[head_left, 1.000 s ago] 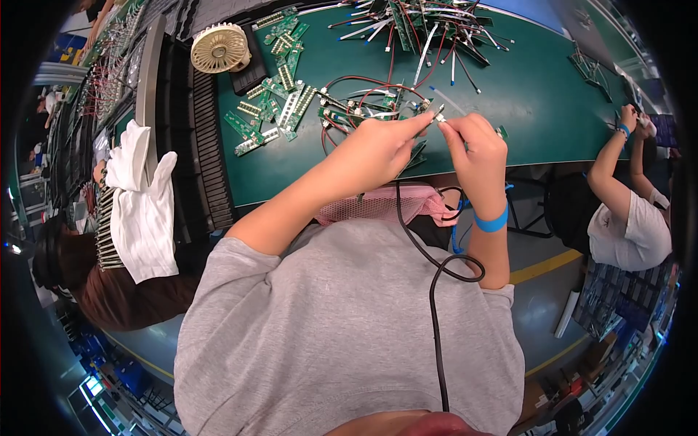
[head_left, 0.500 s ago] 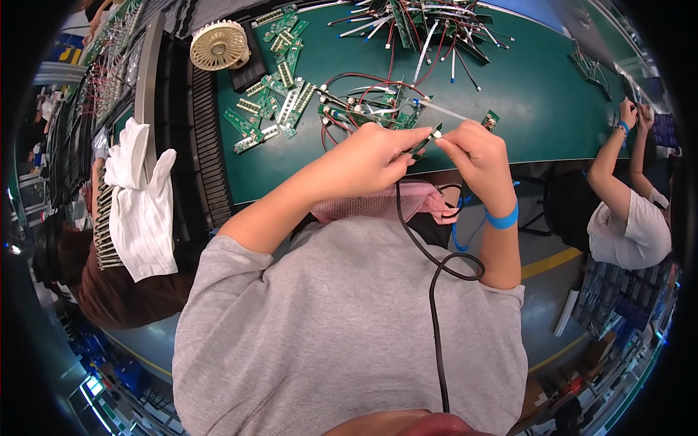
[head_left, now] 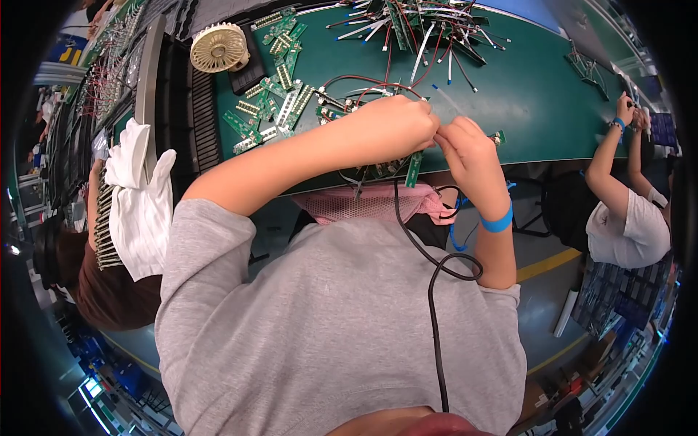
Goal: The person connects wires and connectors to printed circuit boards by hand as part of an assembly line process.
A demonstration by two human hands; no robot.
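Note:
My left hand [head_left: 407, 123] is closed, knuckles up, its fingertips hidden behind the back of the hand. A narrow green circuit board [head_left: 414, 171] sticks out below it, apparently in its grip. Touching it, my right hand [head_left: 469, 149] has thumb and fingers pinched together. A white flat cable [head_left: 452, 102] with a blue end rises from behind the right fingers, slightly blurred. Beyond that hand's outer side shows the end of another small green board [head_left: 497, 138]. What sits between the two hands' fingertips is hidden. Behind my left wrist lie wired boards [head_left: 331, 114].
Loose green boards [head_left: 285, 102] lie left on the green table [head_left: 516, 80], near a cream fan [head_left: 219, 48]. A heap of wired boards [head_left: 418, 29] stands at the back. White gloves [head_left: 138, 203] hang at left. A black cord [head_left: 434, 312] crosses my front. Another person's arms [head_left: 612, 142] are at right.
My left hand has rolled over, elbow swinging outward, and its stretched forefinger has curled in. The board's end now points down below it. The right hand has dipped slightly.

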